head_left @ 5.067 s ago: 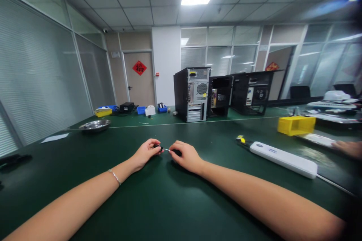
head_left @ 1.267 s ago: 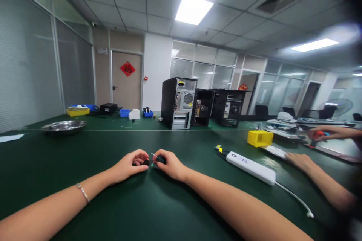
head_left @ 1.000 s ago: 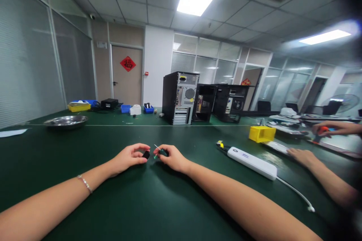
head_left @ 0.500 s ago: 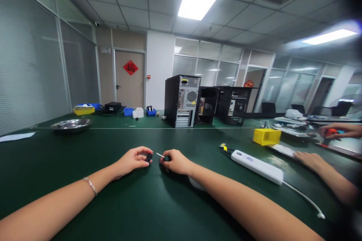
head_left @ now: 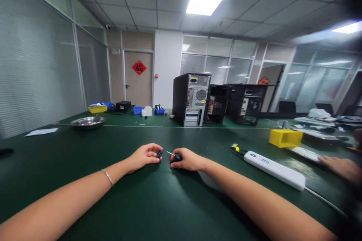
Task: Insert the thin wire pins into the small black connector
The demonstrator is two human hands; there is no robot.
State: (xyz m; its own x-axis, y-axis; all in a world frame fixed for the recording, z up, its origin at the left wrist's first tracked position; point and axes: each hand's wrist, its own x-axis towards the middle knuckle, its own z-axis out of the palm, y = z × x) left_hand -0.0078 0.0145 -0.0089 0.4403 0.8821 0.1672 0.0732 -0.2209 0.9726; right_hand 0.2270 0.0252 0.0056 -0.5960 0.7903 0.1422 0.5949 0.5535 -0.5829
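Observation:
Just above the green tabletop [head_left: 135, 203], my left hand [head_left: 145, 158] pinches a small black block [head_left: 159, 154] with what look like holes in its face; its exact kind is too small to tell. Facing it, my right hand [head_left: 188, 159] is closed round the dark handle of a small screwdriver [head_left: 177, 156]. The screwdriver's thin metal shaft points left toward the block, and a short gap separates the tip from it.
A white power strip [head_left: 274, 169] lies to the right, near a yellow bin [head_left: 285, 138] and another person's hand [head_left: 342, 166]. Computer towers [head_left: 195, 99] stand at the back. Far left are a metal dish [head_left: 88, 122] and small blue bins [head_left: 159, 110].
The view has turned slightly left, so everything sits further right. The black block has turned a little in my left hand, showing more of its face. My right hand still holds the screwdriver.

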